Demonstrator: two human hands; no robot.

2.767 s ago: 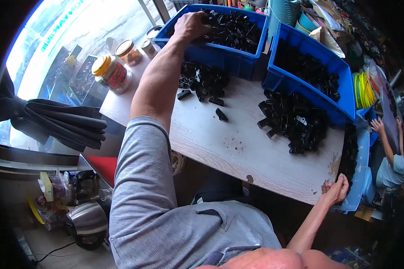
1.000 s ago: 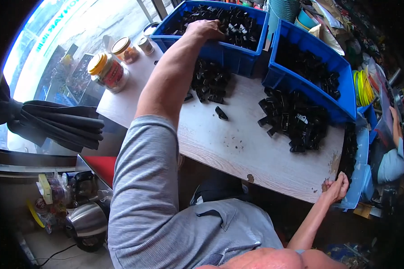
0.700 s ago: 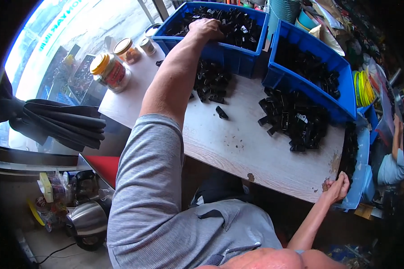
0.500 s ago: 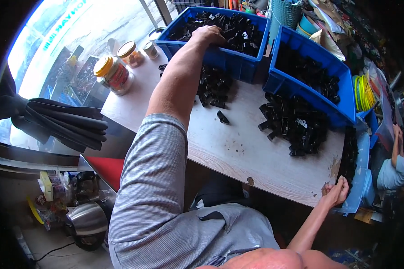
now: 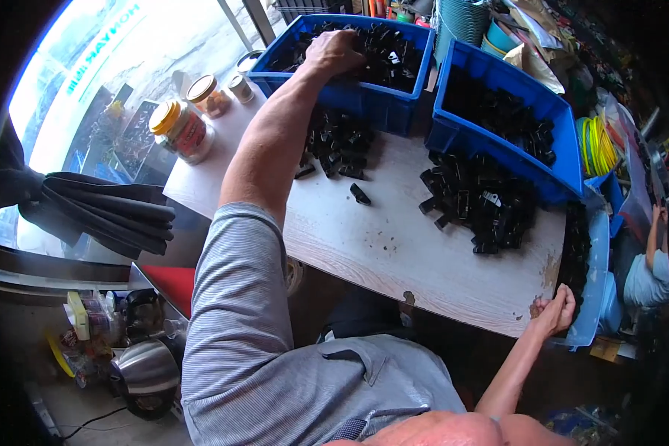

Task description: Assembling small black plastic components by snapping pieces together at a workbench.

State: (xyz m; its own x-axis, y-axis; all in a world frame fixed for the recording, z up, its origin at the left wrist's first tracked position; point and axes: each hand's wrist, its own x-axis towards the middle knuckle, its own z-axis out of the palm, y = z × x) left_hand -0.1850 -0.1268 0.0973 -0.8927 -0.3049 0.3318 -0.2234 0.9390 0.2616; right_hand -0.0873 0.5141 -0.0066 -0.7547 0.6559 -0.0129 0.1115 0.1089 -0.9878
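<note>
The left hand (image 5: 332,52) reaches among small black plastic parts (image 5: 383,44) in the far-left blue rectangular plastic bin (image 5: 383,108); its grip is hidden, so I cannot tell. Snagged parts could spill over the rim. The right hand (image 5: 555,310), near the pale wood-grain tabletop (image 5: 446,275), has an unclear grip.

Their left arm (image 5: 266,145)'s stretched way out, left hand (image 5: 332,54) at 12 o'clock, back side up; right hand (image 5: 556,311) kinda curled near 4 o'clock.
</note>
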